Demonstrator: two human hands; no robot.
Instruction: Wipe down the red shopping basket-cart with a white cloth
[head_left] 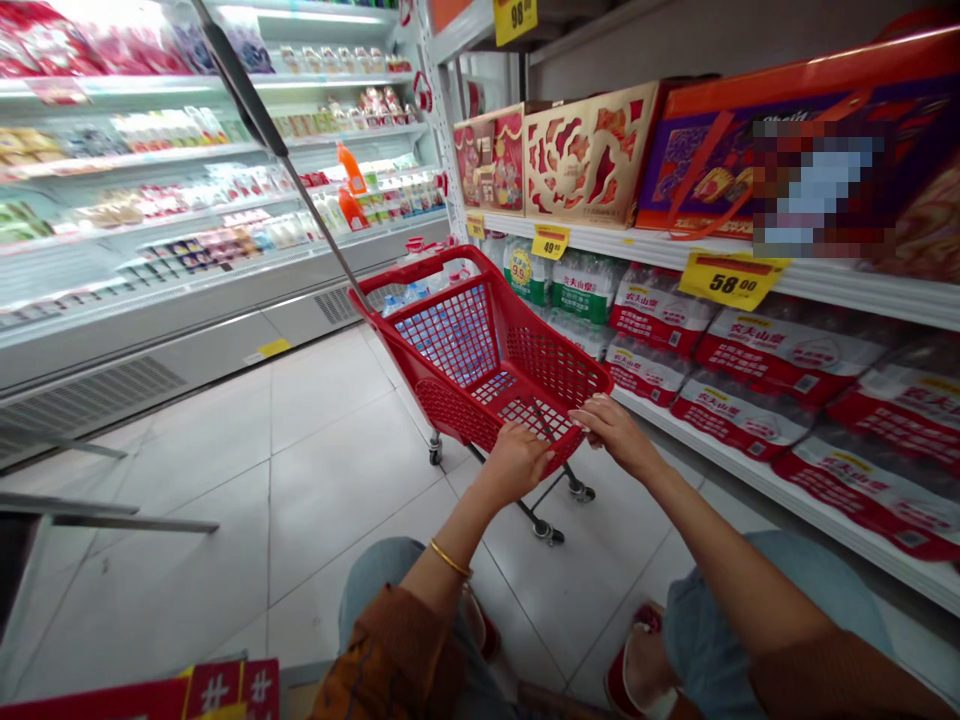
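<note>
A red plastic shopping cart [459, 378] on small wheels stands before my knees, its basket bare inside. My left hand [516, 462], with a gold bangle on the wrist, is closed over the cart's near rim. At the right corner of the same rim, my right hand [613, 432] curls its fingers over the edge. A thin metal pole with a dark grip [244, 85] runs from the upper left down to the cart's far left corner. Behind the far mesh wall are blue-tinted bottles, partly hidden.
Shrink-wrapped water bottle packs [757, 410] fill the lower shelf at right, with gift boxes [585, 155] above and yellow price tags. A lit refrigerated display [172, 350] lines the left. Metal bars [135, 518] jut in at left; a red box [232, 690] is at bottom left.
</note>
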